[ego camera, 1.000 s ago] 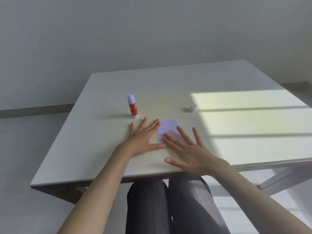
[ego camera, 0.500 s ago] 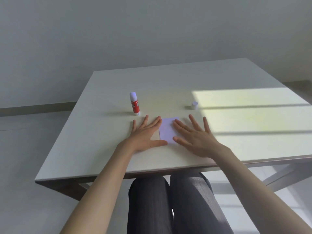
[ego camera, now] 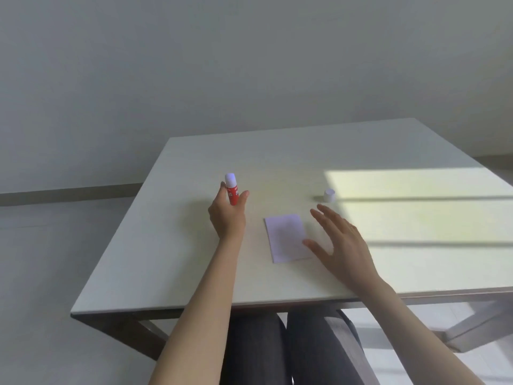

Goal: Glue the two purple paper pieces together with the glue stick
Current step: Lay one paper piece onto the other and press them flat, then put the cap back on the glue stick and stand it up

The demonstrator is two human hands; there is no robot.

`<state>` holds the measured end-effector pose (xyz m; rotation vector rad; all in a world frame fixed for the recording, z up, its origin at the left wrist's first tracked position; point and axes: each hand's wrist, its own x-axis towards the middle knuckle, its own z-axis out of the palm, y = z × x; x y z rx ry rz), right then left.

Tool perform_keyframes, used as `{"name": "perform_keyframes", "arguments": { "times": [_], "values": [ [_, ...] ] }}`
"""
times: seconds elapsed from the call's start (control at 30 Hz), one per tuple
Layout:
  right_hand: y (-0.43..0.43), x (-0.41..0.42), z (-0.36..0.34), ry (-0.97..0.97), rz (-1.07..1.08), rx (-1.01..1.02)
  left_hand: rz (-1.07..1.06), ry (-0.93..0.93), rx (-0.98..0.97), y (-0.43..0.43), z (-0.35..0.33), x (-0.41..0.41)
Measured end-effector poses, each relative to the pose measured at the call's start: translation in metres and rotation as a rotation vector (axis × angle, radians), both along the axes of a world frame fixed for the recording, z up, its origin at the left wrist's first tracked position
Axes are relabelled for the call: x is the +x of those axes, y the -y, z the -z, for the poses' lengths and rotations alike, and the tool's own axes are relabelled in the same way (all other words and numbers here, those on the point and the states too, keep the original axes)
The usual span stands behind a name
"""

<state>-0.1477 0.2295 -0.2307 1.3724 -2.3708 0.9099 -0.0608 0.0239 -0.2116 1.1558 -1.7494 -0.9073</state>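
Note:
A pale purple paper rectangle (ego camera: pixel 286 236) lies flat on the white table (ego camera: pixel 172 257); I make out one outline only, so I cannot tell two pieces apart. The red glue stick (ego camera: pixel 232 193) stands upright with its white tip uncovered, to the paper's upper left. My left hand (ego camera: pixel 227 215) is wrapped around its lower part, thumb on the right and fingers on the left. My right hand (ego camera: pixel 340 243) hovers with spread fingers at the paper's right edge, its thumb over the paper's lower right corner. The small white cap (ego camera: pixel 329 195) stands just beyond my right fingertips.
A bright sunlit patch (ego camera: pixel 416 207) crosses the right side of the table. My legs in dark trousers (ego camera: pixel 291 348) are under the near edge. A grey wall stands behind the table.
Both hands have lifted off the paper. My left hand moved up and left to close around the glue stick. My right hand slid right, toward the cap.

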Motion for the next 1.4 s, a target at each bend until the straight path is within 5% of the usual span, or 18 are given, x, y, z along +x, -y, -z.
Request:
{"name": "perform_keyframes", "arguments": {
  "times": [0.13,0.27,0.4,0.53,0.63,0.8,0.87,1.0,1.07,1.13,1.27,1.3,1.33,1.4],
  "values": [
    [-0.005,-0.001,0.003,-0.016,0.045,-0.243,0.039,-0.101,0.055,-0.006,-0.007,-0.001],
    [0.000,0.009,-0.011,0.639,0.096,-0.363,0.414,-0.368,0.300,-0.035,-0.025,0.012],
    [0.024,0.024,-0.039,1.508,-0.279,-0.368,0.623,-0.509,0.405,-0.056,-0.034,0.025],
    [0.032,0.029,-0.057,1.772,-0.392,-0.356,0.641,-0.497,0.379,-0.060,-0.046,0.031],
    [0.031,0.033,-0.060,1.656,-0.421,-0.502,0.609,-0.510,0.369,-0.062,-0.050,0.032],
    [0.035,0.051,-0.039,0.254,-0.034,-0.435,0.588,-0.529,0.380,-0.072,-0.051,0.030],
    [0.036,0.051,-0.037,0.312,-0.038,-0.425,0.590,-0.530,0.374,-0.073,-0.052,0.030],
    [0.033,0.042,-0.062,1.553,-0.299,-0.383,0.574,-0.535,0.369,-0.069,-0.054,0.034],
    [0.031,0.039,-0.062,1.797,-0.425,-0.458,0.575,-0.537,0.367,-0.068,-0.055,0.035],
    [0.032,0.043,-0.062,1.624,-0.472,-0.592,0.546,-0.544,0.360,-0.067,-0.058,0.035],
    [0.034,0.051,-0.045,0.147,-0.136,-0.437,0.467,-0.517,0.358,-0.070,-0.057,0.032],
    [0.034,0.049,-0.041,-0.054,-0.117,-0.400,0.456,-0.513,0.362,-0.070,-0.055,0.031],
    [0.034,0.049,-0.039,-0.097,-0.117,-0.392,0.448,-0.510,0.364,-0.071,-0.055,0.031],
    [0.034,0.051,-0.040,0.228,-0.139,-0.428,0.440,-0.515,0.377,-0.070,-0.054,0.031]
  ]
}}
